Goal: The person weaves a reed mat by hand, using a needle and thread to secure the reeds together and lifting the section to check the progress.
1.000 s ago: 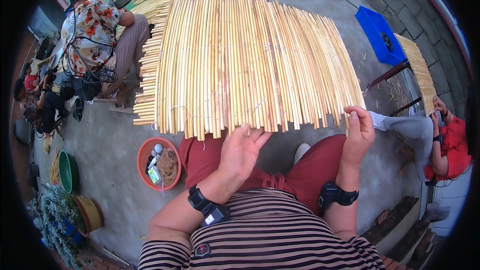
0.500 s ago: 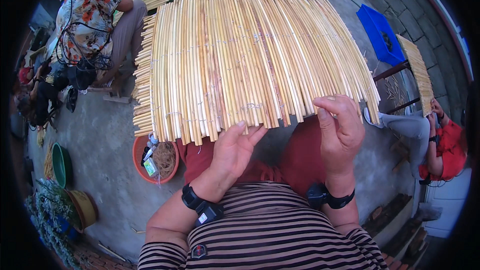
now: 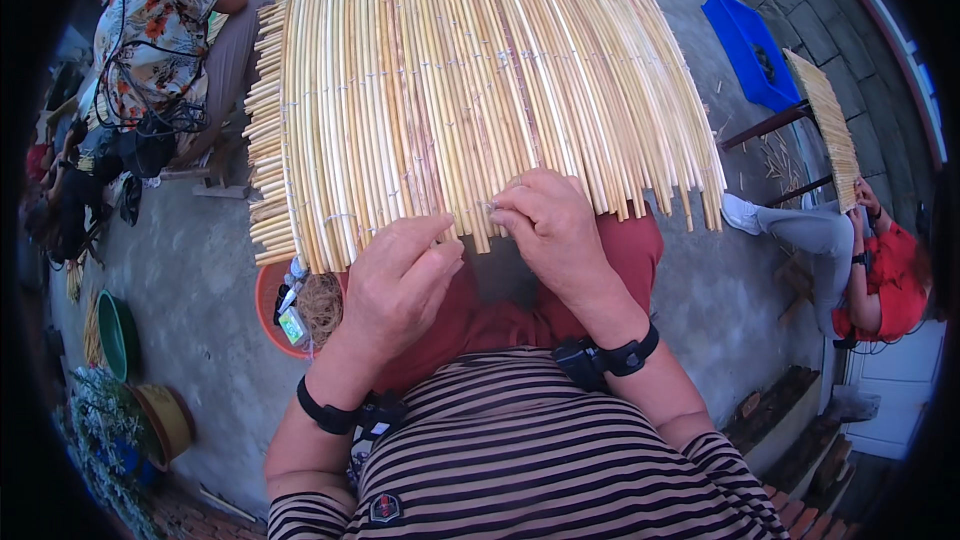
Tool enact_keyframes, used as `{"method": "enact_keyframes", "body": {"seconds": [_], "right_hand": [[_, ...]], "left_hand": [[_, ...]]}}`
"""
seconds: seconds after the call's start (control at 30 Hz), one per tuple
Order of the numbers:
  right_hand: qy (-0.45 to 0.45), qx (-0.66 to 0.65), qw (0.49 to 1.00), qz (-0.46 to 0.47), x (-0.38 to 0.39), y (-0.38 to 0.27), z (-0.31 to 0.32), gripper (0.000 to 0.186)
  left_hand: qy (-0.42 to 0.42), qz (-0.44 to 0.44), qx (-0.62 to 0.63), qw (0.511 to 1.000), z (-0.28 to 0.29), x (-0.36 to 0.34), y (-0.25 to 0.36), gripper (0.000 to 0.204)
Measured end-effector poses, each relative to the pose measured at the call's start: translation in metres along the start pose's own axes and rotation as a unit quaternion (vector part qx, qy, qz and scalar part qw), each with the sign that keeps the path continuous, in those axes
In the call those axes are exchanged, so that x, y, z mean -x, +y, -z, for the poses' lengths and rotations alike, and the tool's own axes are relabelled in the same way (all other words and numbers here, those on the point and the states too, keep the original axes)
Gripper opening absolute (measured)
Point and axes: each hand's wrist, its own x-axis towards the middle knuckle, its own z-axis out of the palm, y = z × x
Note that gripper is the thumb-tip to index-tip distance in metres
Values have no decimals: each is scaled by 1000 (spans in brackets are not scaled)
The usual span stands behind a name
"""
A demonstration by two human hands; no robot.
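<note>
A wide mat of pale bamboo sticks (image 3: 470, 90), bound side by side with thin thread, lies across my lap and spreads away from me. My left hand (image 3: 400, 275) rests at the mat's near edge, thumb and fingers touching the stick ends. My right hand (image 3: 545, 225) is closed at the same edge, its fingertips pinching at a stick end or the thread, which is too small to tell apart. Both wrists wear black bands. The two hands are almost touching.
An orange bowl (image 3: 270, 310) with fibre and small items sits on the concrete floor at my left. A person in a floral shirt (image 3: 150, 40) sits at the far left. Another person in red (image 3: 880, 270) sits at the right by a second mat (image 3: 825, 125) and a blue tray (image 3: 750, 45).
My right hand has moved left from the mat's right corner to its middle, close to my left hand. The mat has come nearer and fills more of the view.
</note>
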Motion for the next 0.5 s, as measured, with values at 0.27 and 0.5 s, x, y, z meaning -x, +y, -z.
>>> {"method": "enact_keyframes", "body": {"seconds": [0.27, 0.5], "right_hand": [[32, 3, 999, 39, -3, 4, -10, 9], [27, -14, 991, 129, -10, 13, -15, 11]], "left_hand": [[-94, 22, -41, 995, -17, 6, -5, 39], [-80, 51, -13, 995, -24, -1, -6, 32]]}}
